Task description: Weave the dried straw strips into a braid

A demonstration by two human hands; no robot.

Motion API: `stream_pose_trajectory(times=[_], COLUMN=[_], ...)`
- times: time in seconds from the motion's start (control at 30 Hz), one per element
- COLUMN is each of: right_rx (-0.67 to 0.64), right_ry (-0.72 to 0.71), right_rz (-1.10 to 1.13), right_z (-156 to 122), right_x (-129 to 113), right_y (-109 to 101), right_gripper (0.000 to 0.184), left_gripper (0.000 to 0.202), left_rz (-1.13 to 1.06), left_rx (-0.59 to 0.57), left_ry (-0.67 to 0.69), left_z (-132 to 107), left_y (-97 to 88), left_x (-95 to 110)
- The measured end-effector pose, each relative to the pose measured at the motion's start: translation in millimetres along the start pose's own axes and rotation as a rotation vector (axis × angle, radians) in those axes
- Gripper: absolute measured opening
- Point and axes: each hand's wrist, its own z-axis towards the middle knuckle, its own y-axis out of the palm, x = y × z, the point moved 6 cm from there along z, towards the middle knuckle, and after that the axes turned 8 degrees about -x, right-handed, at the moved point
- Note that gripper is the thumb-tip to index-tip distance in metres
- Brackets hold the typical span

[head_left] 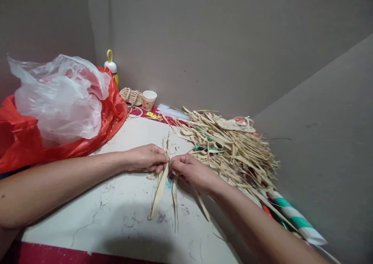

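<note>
Tapering below left hand [147, 158]: flat, pale-tan strips [159, 193], edges uneven.

On my feed I see the left hand [147, 158] bare, with a slim wrist, and the left forearm [67, 181], toward eight o'clock, is uncovered right to the elbow, widening steadily along the way. I make out one small dark spot [3, 196] near that elbow. The right hand [196, 173] is bare too, and toward four o'clock the right forearm [250, 216] is uncovered as far as my view reaches, its outline smooth and tapering to the wrist.
</note>
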Motion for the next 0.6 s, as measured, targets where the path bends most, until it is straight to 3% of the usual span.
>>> stream_pose_trajectory(times=[0.17, 0.37, 0.6], right_rx=[-0.063, -0.185, -0.116], right_ry=[0.007, 0.053, 0.173], right_rz=[0.022, 0.281, 0.623], right_z=[-1.7, -6.5, -18.5], right_x=[-0.8, 3.4, -1.6], right_y=[2.8, 11.9, 23.9], right_gripper=[0.028, 0.024, 0.011], left_gripper=[0.023, 0.028, 0.026], left_rz=[0.031, 0.093, 0.211], left_rx=[0.071, 0.131, 0.176], left_ry=[-0.017, -0.01, 0.037], left_z=[-1.0, -0.3, 1.6], left_y=[-0.8, -2.7, -1.0], left_x=[0.4, -1.5, -2.3])
